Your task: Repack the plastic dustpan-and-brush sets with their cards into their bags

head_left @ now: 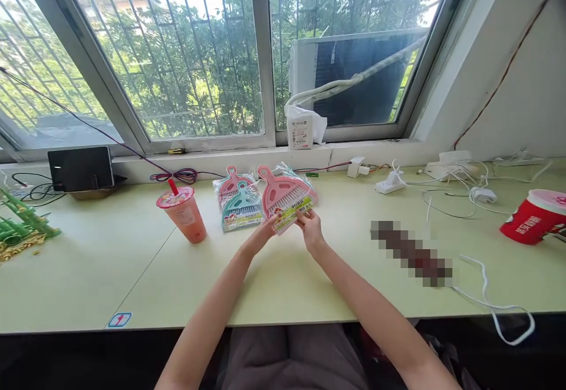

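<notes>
Between both my hands is a pink mini dustpan and brush set (pixel 287 194) in clear plastic wrap, tilted up from the table, with a yellow-green label across its lower edge. My left hand (pixel 267 228) grips its lower left corner, fingers closed on it. At the lower right edge my right hand (pixel 311 228) pinches the label side. Just left of it lie two more wrapped sets: a teal dustpan set (pixel 242 206) in front and a pink dustpan set (pixel 233 184) partly hidden behind.
A bubble-tea cup (pixel 188 219) with a red straw stands left of the sets. Further left is a black tablet (pixel 82 169). At right are a power strip (pixel 391 182), tangled white cables, a red paper bucket (pixel 533 219) and a pixelated item (pixel 411 253). A tissue pack (pixel 300 132) rests on the sill.
</notes>
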Demonstrator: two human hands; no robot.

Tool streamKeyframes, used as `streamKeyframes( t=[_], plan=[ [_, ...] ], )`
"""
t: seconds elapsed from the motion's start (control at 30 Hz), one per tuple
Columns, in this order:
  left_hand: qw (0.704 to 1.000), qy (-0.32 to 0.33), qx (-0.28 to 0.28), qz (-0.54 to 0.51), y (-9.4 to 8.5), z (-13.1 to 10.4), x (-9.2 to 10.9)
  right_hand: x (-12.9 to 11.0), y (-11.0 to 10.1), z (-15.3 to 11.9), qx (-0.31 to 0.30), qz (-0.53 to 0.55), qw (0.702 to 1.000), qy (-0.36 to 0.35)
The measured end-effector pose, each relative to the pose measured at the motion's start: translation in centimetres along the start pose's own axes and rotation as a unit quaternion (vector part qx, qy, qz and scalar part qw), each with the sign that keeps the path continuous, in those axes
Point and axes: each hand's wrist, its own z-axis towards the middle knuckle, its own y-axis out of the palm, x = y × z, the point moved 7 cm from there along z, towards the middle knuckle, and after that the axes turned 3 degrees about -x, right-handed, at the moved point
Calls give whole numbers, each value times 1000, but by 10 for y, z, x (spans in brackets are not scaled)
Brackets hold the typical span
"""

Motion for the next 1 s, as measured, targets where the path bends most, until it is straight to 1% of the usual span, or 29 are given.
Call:
streamKeyframes(
  t=[0.07,0.13,0.2,0.23,0.3,0.37,0.4,0.5,0.53,0.63,0.7,0.8,0.87,0.9,0.93,1.0],
  plan=[
    [998,64,21,-16,-4,0,13,1,2,-2,-5,-9,1000,3],
    [994,91,61,-17,-10,-1,18,4,6,-4,-18,-19,1000,7],
    [993,69,92,-7,-13,-1,13,4,9,-7,-26,-34,999,4],
    [995,44,90,1,-12,-1,8,3,10,-7,-22,-41,999,-3],
    [998,-14,49,21,-4,-1,-3,-2,7,-7,-3,-47,999,-22],
    [998,-55,10,35,3,-1,-10,-7,4,-4,11,-51,998,-39],
    [997,-62,11,42,3,-1,-11,-9,4,-2,7,-55,998,-42],
    [994,-64,61,67,-7,0,-10,-7,7,4,-30,-72,997,-25],
    [992,-66,68,77,-9,1,-10,-5,6,6,-34,-73,997,-14],
    [991,-75,50,104,-6,1,-15,1,-1,9,-10,-70,997,6],
    [990,-67,43,117,0,1,-19,0,-6,10,1,-68,998,4],
    [990,-58,29,126,9,3,-23,-5,-8,12,-3,-52,999,-10],
    [992,-54,8,117,14,6,-22,-8,-10,14,3,-27,999,-21],
    [993,-41,7,106,14,7,-20,-10,-11,15,9,-13,1000,-25],
    [995,-21,18,94,12,9,-16,-10,-12,15,15,-1,999,-28],
    [995,30,67,70,4,10,-9,-9,-12,16,23,15,999,-28]
  ],
)
